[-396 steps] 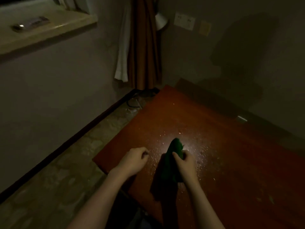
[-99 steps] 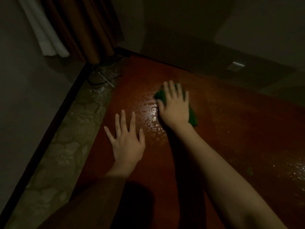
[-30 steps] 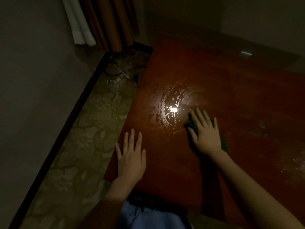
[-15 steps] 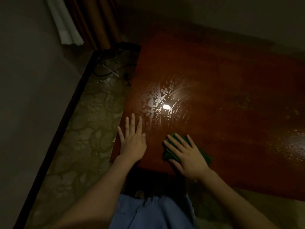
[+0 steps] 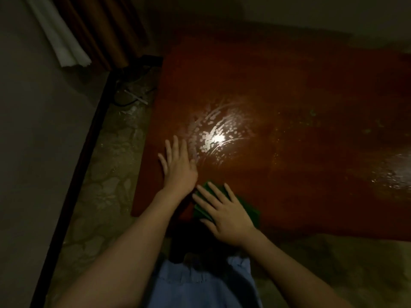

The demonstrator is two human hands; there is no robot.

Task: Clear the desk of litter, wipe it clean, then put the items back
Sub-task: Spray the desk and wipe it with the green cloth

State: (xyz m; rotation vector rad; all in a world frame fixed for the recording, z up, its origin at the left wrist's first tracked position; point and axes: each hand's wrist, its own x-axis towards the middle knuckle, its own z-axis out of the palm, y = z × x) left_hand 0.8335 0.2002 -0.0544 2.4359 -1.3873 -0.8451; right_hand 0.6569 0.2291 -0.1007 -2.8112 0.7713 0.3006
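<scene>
Wet desk (image 5: 289, 103): right hand's (image 5: 224, 215) straight fingers (image 5: 208, 196) press green cloth (image 5: 249, 211).

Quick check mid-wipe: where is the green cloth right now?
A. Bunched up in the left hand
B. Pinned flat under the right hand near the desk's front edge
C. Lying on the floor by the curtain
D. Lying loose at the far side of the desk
B: the right hand presses with straight fingers on the green cloth by the near edge of the desk, while the left hand rests flat on bare wood.
</scene>
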